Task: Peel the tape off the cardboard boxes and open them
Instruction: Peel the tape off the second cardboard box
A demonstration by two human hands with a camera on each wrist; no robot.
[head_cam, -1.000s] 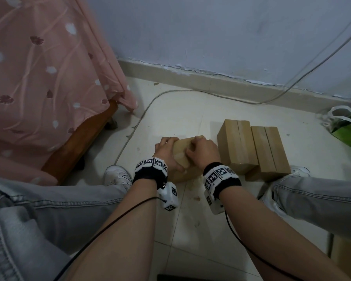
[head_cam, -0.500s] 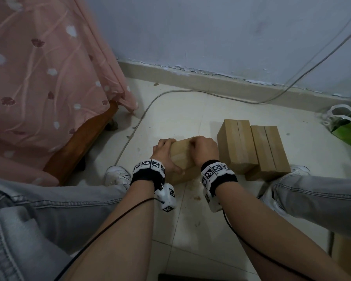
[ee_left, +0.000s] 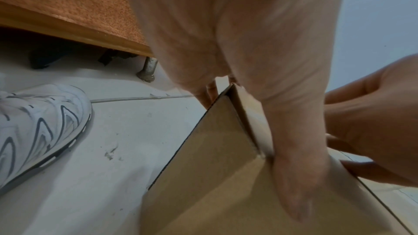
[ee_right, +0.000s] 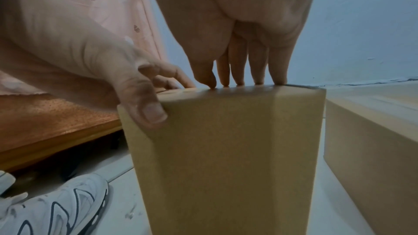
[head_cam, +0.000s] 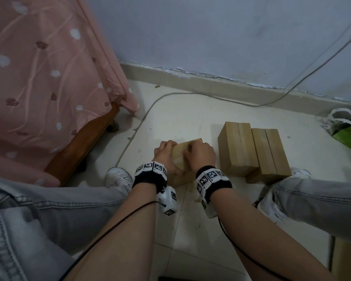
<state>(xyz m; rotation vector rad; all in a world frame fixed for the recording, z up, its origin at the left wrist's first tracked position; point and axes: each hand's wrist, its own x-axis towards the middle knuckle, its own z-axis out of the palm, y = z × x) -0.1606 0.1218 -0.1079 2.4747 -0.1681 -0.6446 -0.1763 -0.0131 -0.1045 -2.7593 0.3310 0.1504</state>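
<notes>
1. Between the person's feet, on the floor (head_cam: 190, 118), stands the box (head_cam: 179, 159), tilted slightly, with both hands on it.
2. Left hand (head_cam: 164, 153) clasps the box's left side: its thumb (ee_right: 147, 112) lies curled over the near top corner, its fingers wrapped round the far side.
3. Right hand (head_cam: 201, 155) sits on top; its fingertips (ee_right: 237, 78) press down in a row along the top edge, bent at the knuckles. Whether they pinch any tape cannot be told.
4. The box's flaps look closed; a seam shows along its upper edge in the left wrist view.
5. Just right of it lie two more boxes (head_cam: 237, 149), side by side and touching, each with a strip of tape (head_cam: 241, 147) down its top seam.
6. White shoes (head_cam: 118, 177) flank the hands, below grey jeans (head_cam: 49, 199).
7. A wooden bed (head_cam: 83, 147) under a pink sheet (head_cam: 39, 78) stands at left.
8. One cable (head_cam: 170, 94) runs along the floor toward the wall (head_cam: 211, 33); a green bag (head_cam: 346, 132) rests at far right.
</notes>
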